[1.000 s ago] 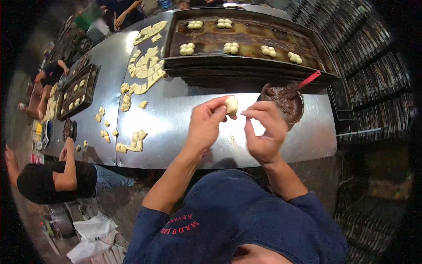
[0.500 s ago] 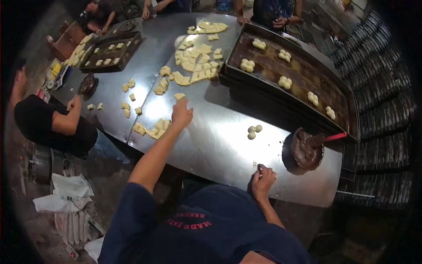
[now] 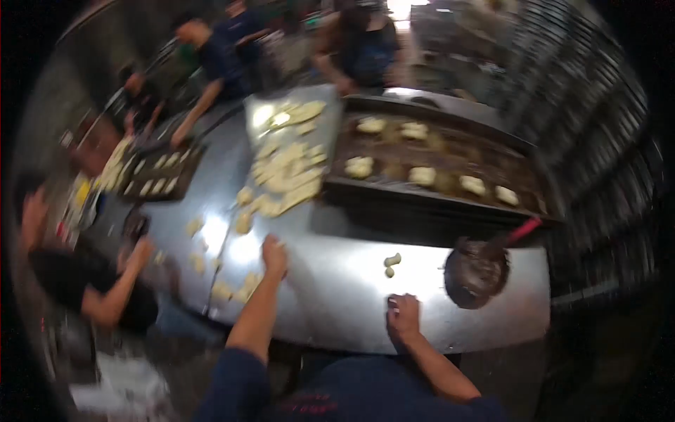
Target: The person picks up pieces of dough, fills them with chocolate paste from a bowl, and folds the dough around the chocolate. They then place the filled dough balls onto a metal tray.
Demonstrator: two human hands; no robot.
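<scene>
The left hand [image 3: 273, 254] reaches toward dough pieces [image 3: 246, 285] near the table's [image 3: 337, 309] front-left edge, grip unclear through blur, while the right hand [image 3: 403, 316] rests curled at the front edge.

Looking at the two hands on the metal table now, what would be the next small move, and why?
Probably the left hand should close on one of the cut dough pieces lying just beyond it and bring it back. It is stretched out over the metal table towards them. The right hand rests near the table edge, apparently empty, and the small shaped dough balls lie apart from both hands.
</scene>
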